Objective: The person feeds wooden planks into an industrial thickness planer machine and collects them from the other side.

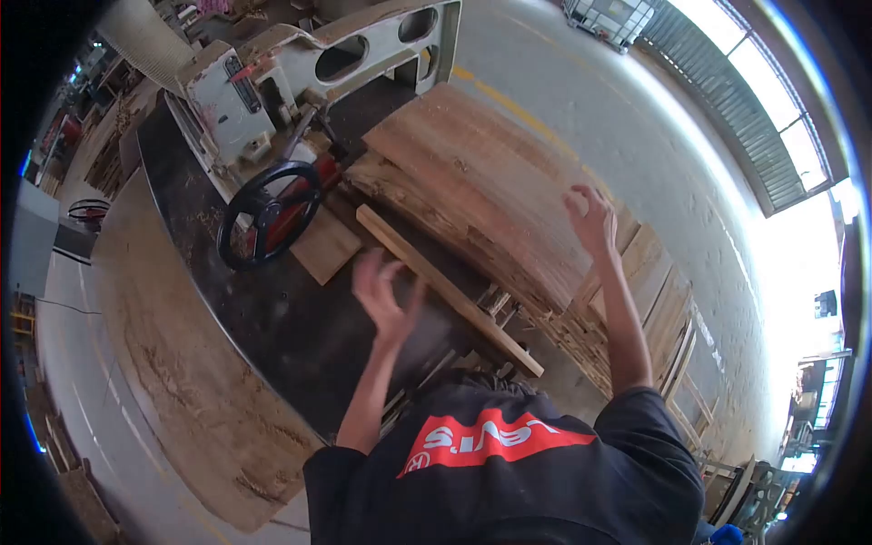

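My left hand (386, 298) is raised over the dark machine table (300, 336), its fingers curved and apart, slightly blurred, with nothing in them. Close beside it, a long narrow wooden strip (454, 295) lies slantwise, its near end jutting past the table edge. My right hand (592, 218) is held above the stacked planks (490, 182), fingers bent and spread, and it is empty. A short flat board (325, 245) rests on the table next to a black handwheel (268, 215).
The machine's pale metal housing (236, 100) stands at the far end of the table. A dusty wooden surface (182, 363) runs along the left. More planks (645, 272) are piled at the right. A caged white container (610, 20) stands on the concrete floor beyond.
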`<state>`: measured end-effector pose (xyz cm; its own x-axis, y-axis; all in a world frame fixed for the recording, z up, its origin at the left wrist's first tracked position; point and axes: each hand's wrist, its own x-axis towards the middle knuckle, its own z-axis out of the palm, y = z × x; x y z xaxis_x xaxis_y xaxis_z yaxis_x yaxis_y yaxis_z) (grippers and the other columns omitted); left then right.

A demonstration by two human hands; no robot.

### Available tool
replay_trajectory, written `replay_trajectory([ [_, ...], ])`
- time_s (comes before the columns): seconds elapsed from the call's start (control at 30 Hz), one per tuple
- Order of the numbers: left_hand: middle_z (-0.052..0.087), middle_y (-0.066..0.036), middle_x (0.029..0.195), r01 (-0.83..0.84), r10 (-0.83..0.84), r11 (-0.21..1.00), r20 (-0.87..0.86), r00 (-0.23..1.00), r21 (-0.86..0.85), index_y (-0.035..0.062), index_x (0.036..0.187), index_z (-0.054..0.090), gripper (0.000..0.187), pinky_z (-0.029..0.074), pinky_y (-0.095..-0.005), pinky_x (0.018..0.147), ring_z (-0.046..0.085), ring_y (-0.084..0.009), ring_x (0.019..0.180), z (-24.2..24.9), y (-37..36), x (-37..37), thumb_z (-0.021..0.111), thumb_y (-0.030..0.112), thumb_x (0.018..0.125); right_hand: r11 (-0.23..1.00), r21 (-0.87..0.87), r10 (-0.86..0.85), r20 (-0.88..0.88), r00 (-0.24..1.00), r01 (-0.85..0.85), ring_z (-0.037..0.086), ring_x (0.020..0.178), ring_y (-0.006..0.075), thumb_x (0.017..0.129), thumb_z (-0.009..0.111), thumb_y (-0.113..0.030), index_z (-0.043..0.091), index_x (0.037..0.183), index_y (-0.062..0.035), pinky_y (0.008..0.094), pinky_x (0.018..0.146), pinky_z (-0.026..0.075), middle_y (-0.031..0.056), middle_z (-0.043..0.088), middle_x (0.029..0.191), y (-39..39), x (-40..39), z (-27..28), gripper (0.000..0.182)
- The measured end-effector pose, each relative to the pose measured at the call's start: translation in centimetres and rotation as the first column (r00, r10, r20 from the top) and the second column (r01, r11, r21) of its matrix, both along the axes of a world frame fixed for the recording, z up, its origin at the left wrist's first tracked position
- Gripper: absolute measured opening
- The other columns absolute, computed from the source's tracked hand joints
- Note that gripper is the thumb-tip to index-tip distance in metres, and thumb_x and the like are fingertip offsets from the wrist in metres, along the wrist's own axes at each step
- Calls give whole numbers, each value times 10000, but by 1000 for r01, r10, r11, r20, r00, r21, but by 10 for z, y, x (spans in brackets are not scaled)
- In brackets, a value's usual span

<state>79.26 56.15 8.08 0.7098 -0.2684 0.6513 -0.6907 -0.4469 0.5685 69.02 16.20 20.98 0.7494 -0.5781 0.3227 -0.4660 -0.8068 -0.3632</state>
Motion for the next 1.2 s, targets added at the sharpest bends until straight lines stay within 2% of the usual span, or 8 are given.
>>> replay_trajectory([
  [0.13, 371, -248, 1652, 301, -308, 948, -50, 950, -107, 35, 1526, 482, 799, 298, -583, 1209, 319, -472, 1537, 32, -86, -53, 813, 439, 921, 994, -104, 22, -158, 987, -39, 676, 1199, 410, 998, 664, -502, 653, 1358, -74, 507, 1019, 521, 212, 713, 1292, -109, 9, -41, 559],
  [0.27, 227, -278, 1716, 181, -262, 929, -227, 938, -322, 4, 1636, 313, 969, 218, -599, 1252, 181, -498, 1595, 34, -159, -83, 787, 473, 933, 999, -40, -25, -274, 962, 15, 699, 1141, 424, 1007, 664, -474, 619, 1427, -90, 515, 972, 538, 238, 739, 1200, -122, 11, -58, 571],
  [0.63, 69, -241, 1762, -60, -333, 698, -397, 856, -714, 8, 1676, 192, 865, 154, -526, 1299, 135, -377, 1625, 46, -162, -93, 705, 291, 1040, 959, 161, -234, -11, 972, 232, 762, 853, 328, 984, 689, -503, 824, 1017, -84, 430, 827, 561, 130, 779, 840, -38, -61, -27, 442],
  [0.77, 621, -155, 1410, -335, -519, 653, -723, 456, -680, -30, 1493, 526, 562, 477, -374, 1092, 613, -253, 1264, 66, -108, -90, 637, 329, 1076, 918, 302, -295, 92, 951, 256, 753, 787, 258, 1008, 684, -492, 827, 965, -59, 382, 778, 562, 92, 781, 802, -3, -92, -17, 458],
  [0.83, 685, -133, 1311, -334, -600, 640, -721, 345, -692, -42, 1415, 597, 512, 492, -332, 1067, 656, -230, 1212, 67, -79, -88, 651, 331, 1069, 861, 497, -255, 244, 936, 105, 736, 759, 248, 1029, 667, -520, 823, 953, -24, 365, 762, 569, 64, 786, 813, -7, -119, -43, 525],
  [0.93, 731, -110, 1209, -314, -671, 611, -686, 282, -726, -43, 1357, 635, 469, 550, -327, 943, 703, -190, 1068, 77, -39, -100, 646, 319, 1059, 508, 850, -351, 355, 866, -143, 732, 821, 158, 1028, 706, -452, 800, 1048, -15, 295, 782, 552, 48, 791, 865, 26, -160, -41, 447],
  [1.07, 754, -75, 1152, -330, -676, 571, -658, 332, -752, -31, 1295, 666, 379, 562, -300, 884, 720, -153, 983, 98, -10, -144, 653, 261, 1054, -110, 927, -537, 249, 806, -360, 709, 1080, 176, 1046, 676, -452, 673, 1346, -23, 318, 916, 547, 87, 758, 1224, 67, -202, -62, 524],
  [1.2, 759, -62, 1162, -360, -639, 555, -661, 393, -750, -29, 1294, 680, 349, 556, -279, 877, 719, -136, 982, 96, 11, -183, 654, 225, 1056, -335, 887, -417, 164, 894, -319, 662, 1228, 201, 1054, 669, -364, 568, 1511, -27, 344, 1021, 531, 78, 677, 1407, 95, -232, -76, 577],
])
